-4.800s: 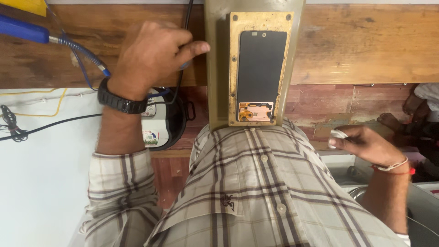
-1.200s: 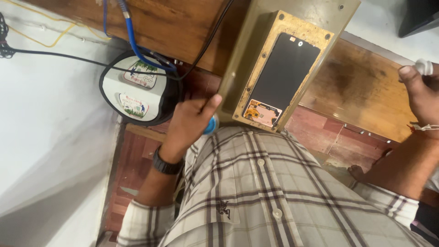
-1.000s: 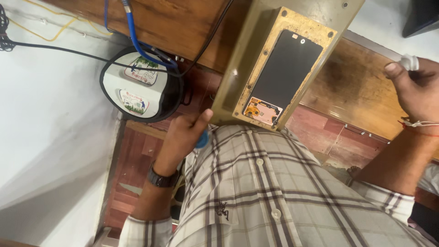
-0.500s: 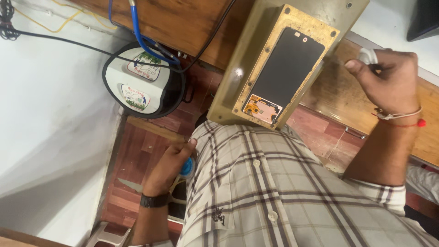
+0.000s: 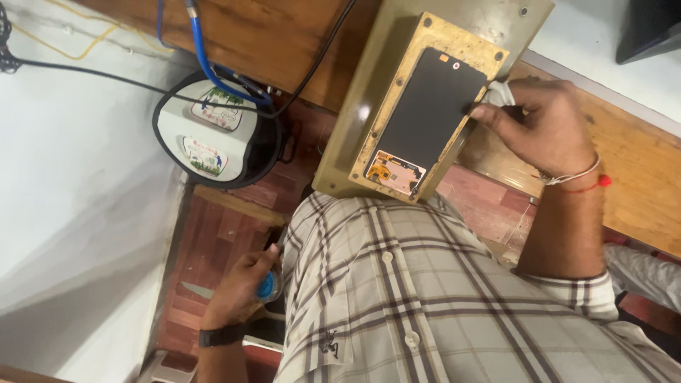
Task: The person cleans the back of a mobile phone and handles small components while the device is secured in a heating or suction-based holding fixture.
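The right hand (image 5: pixel 550 131) is reaching over the wooden bench (image 5: pixel 638 184) with its fingers pressed together on a small white wad (image 5: pixel 500 92), which looks like cloth or tissue, and the fingertips are touching the right edge of the dark phone screen panel (image 5: pixel 433 117). That panel is lying flat in the brass-coloured mould (image 5: pixel 425 106), a shallow recessed tray that is holding nothing else besides the panel and the orange flex section (image 5: pixel 394 170) at its near end; the mould itself is sitting on the olive metal plate (image 5: pixel 355 135) that is overhanging the bench edge. The left hand (image 5: pixel 245 287) is hanging low beside the person's checked shirt (image 5: pixel 440 298), curled closed around a small object with a blue cap (image 5: pixel 266 289), though most of that object is hidden, so its kind cannot be told. To my judgement, the wiping or pressing at the panel's edge is going best with light, even pressure, keeping the wad flat on the glass, keeping the panel seated in its recess and staying well away from the exposed flex. Below the bench, a round black-and-white machine (image 5: pixel 216 135) is standing on the red tiled floor (image 5: pixel 213 241), with a blue hose (image 5: pixel 202 53) and black cables (image 5: pixel 85 71) running to it; whether it is holding anything inside cannot be told from here.
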